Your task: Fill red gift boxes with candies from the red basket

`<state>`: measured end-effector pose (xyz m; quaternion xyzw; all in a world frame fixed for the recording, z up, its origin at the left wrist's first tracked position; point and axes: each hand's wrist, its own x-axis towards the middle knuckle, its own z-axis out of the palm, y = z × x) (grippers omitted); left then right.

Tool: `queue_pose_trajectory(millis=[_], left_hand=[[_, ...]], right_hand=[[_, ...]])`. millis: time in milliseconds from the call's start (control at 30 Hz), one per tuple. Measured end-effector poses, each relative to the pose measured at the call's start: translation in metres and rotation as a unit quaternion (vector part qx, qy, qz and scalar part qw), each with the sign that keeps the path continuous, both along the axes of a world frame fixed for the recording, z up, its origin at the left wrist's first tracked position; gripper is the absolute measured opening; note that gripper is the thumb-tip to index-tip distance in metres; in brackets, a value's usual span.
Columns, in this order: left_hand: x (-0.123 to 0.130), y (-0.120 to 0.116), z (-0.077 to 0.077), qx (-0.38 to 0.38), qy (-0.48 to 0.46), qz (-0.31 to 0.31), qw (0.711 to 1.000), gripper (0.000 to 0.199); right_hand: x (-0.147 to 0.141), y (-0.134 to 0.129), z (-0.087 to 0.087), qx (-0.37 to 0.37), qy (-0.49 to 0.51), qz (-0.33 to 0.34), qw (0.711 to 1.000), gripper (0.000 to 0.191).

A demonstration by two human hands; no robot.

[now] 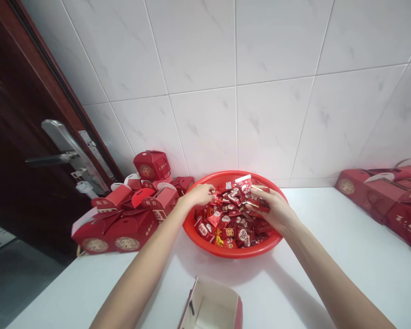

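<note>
A red plastic basket (233, 252) full of wrapped candies (226, 219) stands against the tiled wall. Over its right side, my right hand (274, 208) is closed around a few red candy packets (258, 201), one with a white edge. My left hand (202, 195) reaches over the basket's left rim, its fingertips bent down among the candies; what they pinch, if anything, is too small to make out. In front of the basket, near the bottom edge of the view, sits an open box (215, 304) with a pale inside; no candy shows in it.
Several red gift boxes (130, 228) are piled on the left of the white table (304, 274). More red boxes (380, 196) stand at the right by the wall. A dark wooden door (23, 137) with a metal handle (51, 159) is at the left, beyond the table's edge.
</note>
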<state>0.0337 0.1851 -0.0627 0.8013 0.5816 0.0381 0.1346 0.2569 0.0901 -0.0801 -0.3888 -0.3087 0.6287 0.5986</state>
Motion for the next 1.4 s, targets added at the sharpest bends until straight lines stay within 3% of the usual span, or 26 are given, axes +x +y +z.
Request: queue_pose_trajectory(millis=[200, 600, 1033, 1233, 1400], left_hand=[[0.011, 0.017, -0.018, 0.002, 0.019, -0.015, 1.000, 0.034], [0.003, 0.019, -0.030, 0.002, -0.055, -0.045, 0.997, 0.028], [0.003, 0.018, -0.031, 0.021, -0.083, -0.033, 0.996, 0.022], [-0.001, 0.010, -0.022, 0.003, -0.105, -0.008, 0.994, 0.005], [-0.010, -0.010, -0.010, 0.025, -0.121, 0.018, 0.992, 0.003]], right_hand=[[-0.001, 0.000, 0.000, 0.010, -0.006, 0.008, 1.000, 0.022], [-0.002, 0.000, 0.002, 0.004, -0.004, 0.001, 1.000, 0.024], [-0.002, -0.001, 0.002, 0.018, -0.009, -0.002, 1.000, 0.023], [-0.001, 0.001, 0.001, 0.016, 0.001, -0.007, 1.000, 0.019], [0.000, 0.001, -0.001, 0.031, 0.000, -0.002, 1.000, 0.019]])
